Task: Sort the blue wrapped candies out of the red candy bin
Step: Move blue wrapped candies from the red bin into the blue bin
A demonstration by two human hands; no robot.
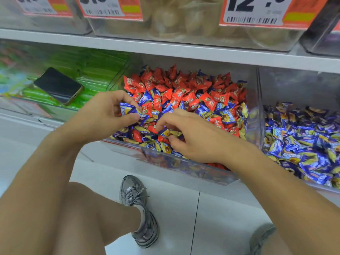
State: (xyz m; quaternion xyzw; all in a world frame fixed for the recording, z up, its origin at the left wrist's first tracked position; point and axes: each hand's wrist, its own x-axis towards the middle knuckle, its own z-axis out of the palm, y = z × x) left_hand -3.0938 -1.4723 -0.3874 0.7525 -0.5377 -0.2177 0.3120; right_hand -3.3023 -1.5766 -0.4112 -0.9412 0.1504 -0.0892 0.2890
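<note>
A clear plastic bin on the lower shelf holds red wrapped candies mixed with blue and gold wrapped candies. My left hand hovers over the bin's left side and grips several blue candies between thumb and fingers. My right hand reaches into the front of the pile and pinches a blue and gold candy with thumb and fingertips. Red pieces fill the back, blue ones lie mostly at the front and right.
A neighbouring clear bin to the right is full of blue candies. To the left, a black phone lies on a bin of green packets. Price labels hang above. My shoe stands on the white floor.
</note>
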